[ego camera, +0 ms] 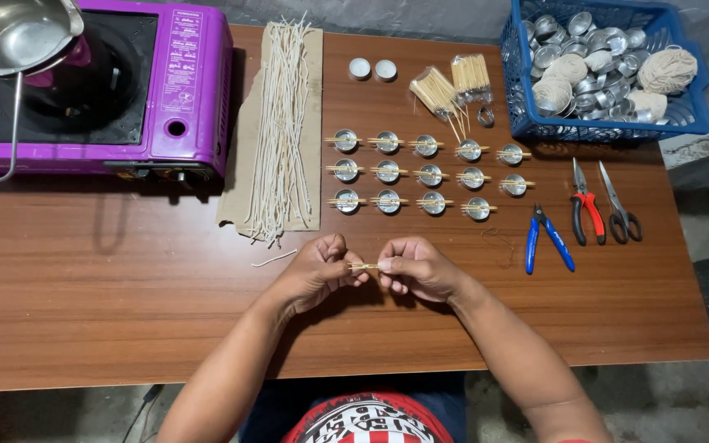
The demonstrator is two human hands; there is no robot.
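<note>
Over the front middle of the wooden table (84, 312), my left hand (317, 267) and my right hand (416, 267) meet. Together they pinch a pair of thin wooden sticks (363, 266) held level between the fingertips. Just beyond them stand three rows of small metal cups (430, 175), each with sticks laid across its rim. A loose bit of white wick (273, 258) lies left of my left hand.
White wicks (281, 123) lie on brown cardboard. A purple portable stove (125, 90) with a steel pot (10, 33) is far left. Stick bundles (453, 86), two white cups (372, 69), a blue basket (519, 107) of cups and twine, blue cutters (547, 238), red pliers (586, 209) and scissors (619, 205) are right.
</note>
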